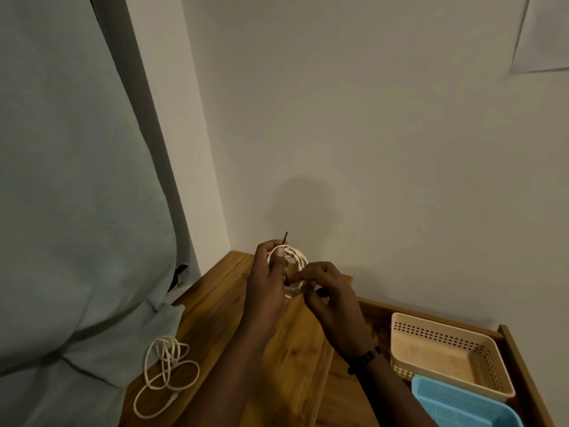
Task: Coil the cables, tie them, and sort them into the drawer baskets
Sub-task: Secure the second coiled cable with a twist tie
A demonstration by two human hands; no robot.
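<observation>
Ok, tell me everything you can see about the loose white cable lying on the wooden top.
The loose white cable is thin, cream-white and looks like smooth plastic. It lies flat on the wooden top near its left edge, in several untidy overlapping loops, not tied. One loop reaches toward the near edge. Neither hand touches it; both are busy further back. Its plugs are too small to make out.

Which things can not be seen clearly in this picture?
- Head view: the tie shows only its dark tip; the left hand hides the rest.
- The coiled cable is partly covered by both hands; its plugs are unreadable.
- The blue basket is cut by the bottom edge.
- The right hand hides its fingertips' work.
</observation>
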